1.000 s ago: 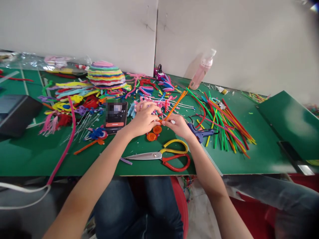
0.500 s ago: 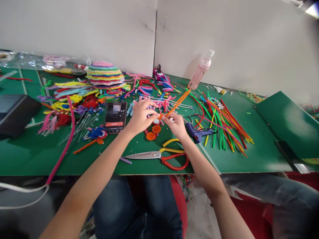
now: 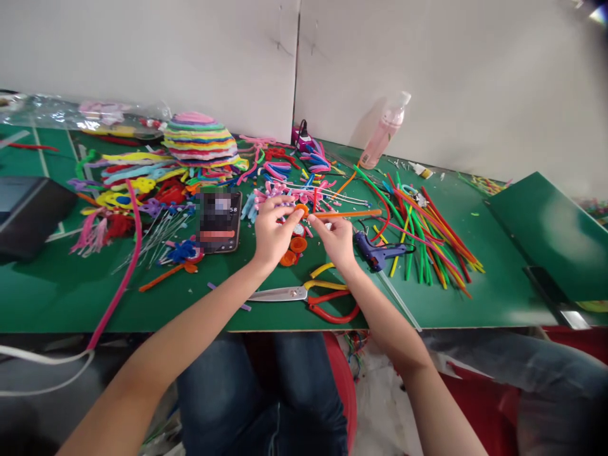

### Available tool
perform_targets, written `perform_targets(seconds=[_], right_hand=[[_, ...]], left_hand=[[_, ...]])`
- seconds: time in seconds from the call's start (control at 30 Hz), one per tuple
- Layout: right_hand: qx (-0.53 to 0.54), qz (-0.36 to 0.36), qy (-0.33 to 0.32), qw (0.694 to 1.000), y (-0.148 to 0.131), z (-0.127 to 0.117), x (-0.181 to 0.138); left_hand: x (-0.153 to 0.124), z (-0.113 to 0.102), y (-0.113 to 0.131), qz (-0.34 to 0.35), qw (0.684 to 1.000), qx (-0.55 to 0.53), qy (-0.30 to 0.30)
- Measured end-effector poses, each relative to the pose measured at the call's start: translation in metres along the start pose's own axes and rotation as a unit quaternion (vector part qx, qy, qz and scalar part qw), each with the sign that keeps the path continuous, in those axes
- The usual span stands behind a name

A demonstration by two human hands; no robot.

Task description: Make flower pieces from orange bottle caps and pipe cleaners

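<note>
Between fingers, orange strip, curled (partly)

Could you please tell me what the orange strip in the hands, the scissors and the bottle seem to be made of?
Orange strip: probably fuzzy chenille, judging by its matte, unreflective surface; any wire core is hidden.
Scissors: blades of polished metal, from their silvery sheen; red and yellow handles, perhaps plastic-coated, from their smooth, even colour.
Bottle: likely glossy clear plastic, as its pinkish body looks see-through.
</note>
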State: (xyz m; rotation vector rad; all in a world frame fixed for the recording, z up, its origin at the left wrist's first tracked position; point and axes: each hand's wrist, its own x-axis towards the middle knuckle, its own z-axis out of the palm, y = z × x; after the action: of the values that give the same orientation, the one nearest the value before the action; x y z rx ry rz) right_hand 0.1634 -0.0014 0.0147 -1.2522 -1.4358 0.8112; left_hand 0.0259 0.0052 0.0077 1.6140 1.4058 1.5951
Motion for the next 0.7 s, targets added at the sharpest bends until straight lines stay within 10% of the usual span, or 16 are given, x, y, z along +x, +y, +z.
perform_targets(seconds=[0.4,0.7], right_hand=[[-0.119,-0.092,-0.117,0.982,0.011,-0.015,0.013],[-0.096,-0.117,-0.19,0.97,0.013,-0.018,0.014]], left_hand=[[0.013,-0.017,0.001,0.178,0.945,0.219,-0.168],[0.026,-0.03,0.002,0.211,0.918,0.193,-0.275]])
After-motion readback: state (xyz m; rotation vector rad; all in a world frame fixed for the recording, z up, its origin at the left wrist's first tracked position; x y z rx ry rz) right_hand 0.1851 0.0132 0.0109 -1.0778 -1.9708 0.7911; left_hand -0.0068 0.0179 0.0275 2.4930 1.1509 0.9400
